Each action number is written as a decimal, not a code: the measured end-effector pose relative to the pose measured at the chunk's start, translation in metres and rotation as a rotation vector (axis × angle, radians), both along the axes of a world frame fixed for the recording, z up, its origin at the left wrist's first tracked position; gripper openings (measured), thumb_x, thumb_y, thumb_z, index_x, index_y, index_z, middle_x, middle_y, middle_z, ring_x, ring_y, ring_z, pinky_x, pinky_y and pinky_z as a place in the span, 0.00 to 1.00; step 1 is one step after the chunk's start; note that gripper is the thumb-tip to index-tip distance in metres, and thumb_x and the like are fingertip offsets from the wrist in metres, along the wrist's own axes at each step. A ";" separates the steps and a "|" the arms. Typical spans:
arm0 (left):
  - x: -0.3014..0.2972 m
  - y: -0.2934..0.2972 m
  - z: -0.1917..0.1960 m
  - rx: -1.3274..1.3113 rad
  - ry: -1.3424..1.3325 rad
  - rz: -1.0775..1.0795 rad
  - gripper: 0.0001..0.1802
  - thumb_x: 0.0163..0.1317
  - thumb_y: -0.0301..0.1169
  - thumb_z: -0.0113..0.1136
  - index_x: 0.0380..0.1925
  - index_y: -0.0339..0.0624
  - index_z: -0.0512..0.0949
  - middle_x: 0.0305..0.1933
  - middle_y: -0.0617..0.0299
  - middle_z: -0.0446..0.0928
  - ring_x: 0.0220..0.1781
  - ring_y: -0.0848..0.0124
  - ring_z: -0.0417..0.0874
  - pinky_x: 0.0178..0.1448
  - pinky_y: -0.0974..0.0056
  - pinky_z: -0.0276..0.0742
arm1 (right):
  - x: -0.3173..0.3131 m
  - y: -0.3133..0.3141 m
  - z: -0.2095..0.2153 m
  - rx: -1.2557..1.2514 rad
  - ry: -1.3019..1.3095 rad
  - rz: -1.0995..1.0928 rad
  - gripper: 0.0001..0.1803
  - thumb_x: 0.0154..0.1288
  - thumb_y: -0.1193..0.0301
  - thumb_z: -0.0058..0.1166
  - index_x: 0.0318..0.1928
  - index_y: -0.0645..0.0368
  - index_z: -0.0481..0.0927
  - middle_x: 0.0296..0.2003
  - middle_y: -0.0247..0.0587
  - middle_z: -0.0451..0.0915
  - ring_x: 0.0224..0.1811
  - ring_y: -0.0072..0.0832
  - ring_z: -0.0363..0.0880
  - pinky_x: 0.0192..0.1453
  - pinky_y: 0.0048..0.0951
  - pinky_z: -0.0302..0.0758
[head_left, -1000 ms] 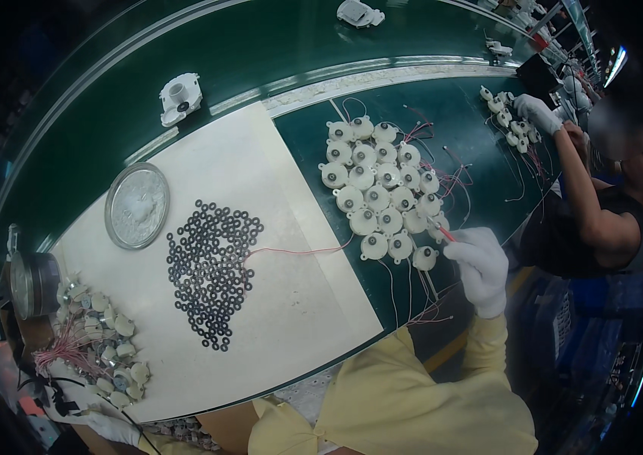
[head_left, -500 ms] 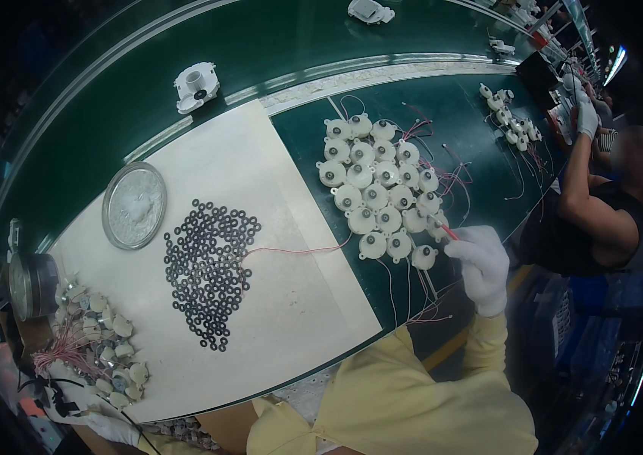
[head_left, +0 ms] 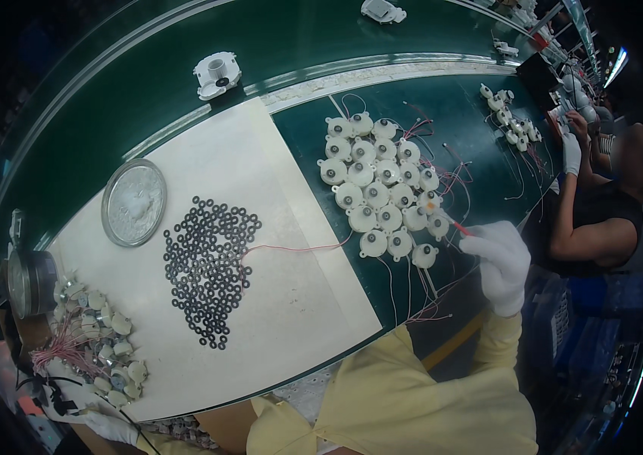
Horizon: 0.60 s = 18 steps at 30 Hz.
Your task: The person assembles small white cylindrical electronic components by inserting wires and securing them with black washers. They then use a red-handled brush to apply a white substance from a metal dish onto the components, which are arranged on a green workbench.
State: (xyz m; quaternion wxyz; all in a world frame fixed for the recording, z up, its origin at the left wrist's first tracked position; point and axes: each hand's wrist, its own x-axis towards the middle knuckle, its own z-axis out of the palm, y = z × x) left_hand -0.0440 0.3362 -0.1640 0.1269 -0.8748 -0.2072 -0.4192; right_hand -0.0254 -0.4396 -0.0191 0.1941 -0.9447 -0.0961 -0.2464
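My right hand [head_left: 497, 262], in a white glove, is closed on a thin red-handled tool [head_left: 461, 227]. The tool points up and left at the lower right edge of a group of round cream-white motors [head_left: 374, 195] with dark centres and thin wires. An orange spot shows on the motor at its tip; whether it belongs to the tool is unclear. At the lower left, my gloved left hand [head_left: 113, 427] lies beside black cables [head_left: 64, 408], below a heap of loose motors [head_left: 113, 356] with pink wires. Its fingers are dim and partly hidden.
Many small black rings [head_left: 211, 265] lie on the white board [head_left: 298, 303]. A round dish [head_left: 134, 203] of whitish paste stands at its left. White housings [head_left: 217, 74] sit on the green conveyor [head_left: 291, 38]. A co-worker [head_left: 602, 205] works at the right, near more motors [head_left: 514, 121].
My right hand and the red-handled tool have shifted right and slightly up. The housings on the conveyor have moved right. The co-worker's arms have lowered. My left hand looks almost unmoved.
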 end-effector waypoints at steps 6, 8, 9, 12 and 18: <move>-0.003 0.004 0.000 0.001 0.104 0.102 0.22 0.75 0.35 0.49 0.55 0.22 0.74 0.57 0.37 0.77 0.59 0.49 0.78 0.66 0.59 0.72 | 0.017 0.001 0.020 -0.065 0.048 0.048 0.18 0.39 0.81 0.48 0.32 0.55 0.86 0.30 0.40 0.85 0.27 0.36 0.78 0.37 0.32 0.69; -0.003 -0.001 0.004 -0.046 0.172 0.177 0.22 0.75 0.35 0.50 0.55 0.22 0.74 0.58 0.37 0.76 0.59 0.49 0.78 0.67 0.59 0.71 | 0.022 0.000 0.024 -0.091 0.072 0.075 0.18 0.38 0.80 0.48 0.32 0.54 0.85 0.30 0.38 0.85 0.26 0.35 0.78 0.36 0.33 0.69; -0.003 -0.002 0.005 -0.074 0.179 0.192 0.23 0.75 0.35 0.50 0.56 0.22 0.73 0.58 0.36 0.76 0.59 0.50 0.78 0.67 0.59 0.71 | 0.023 0.000 0.026 -0.100 0.082 0.088 0.18 0.38 0.80 0.48 0.32 0.54 0.85 0.30 0.38 0.85 0.26 0.35 0.77 0.36 0.33 0.69; -0.002 0.001 0.000 -0.170 0.059 0.130 0.23 0.74 0.35 0.51 0.56 0.22 0.73 0.58 0.36 0.76 0.59 0.50 0.78 0.66 0.60 0.71 | 0.026 0.000 0.029 -0.125 0.100 0.112 0.18 0.38 0.80 0.49 0.32 0.53 0.85 0.30 0.36 0.85 0.26 0.34 0.77 0.36 0.33 0.69; -0.014 0.038 -0.017 -0.140 0.062 0.140 0.16 0.74 0.29 0.49 0.55 0.33 0.75 0.54 0.43 0.79 0.55 0.55 0.81 0.60 0.62 0.78 | 0.023 0.000 0.028 -0.164 0.111 0.114 0.18 0.37 0.79 0.50 0.32 0.53 0.85 0.30 0.36 0.84 0.26 0.34 0.77 0.36 0.33 0.68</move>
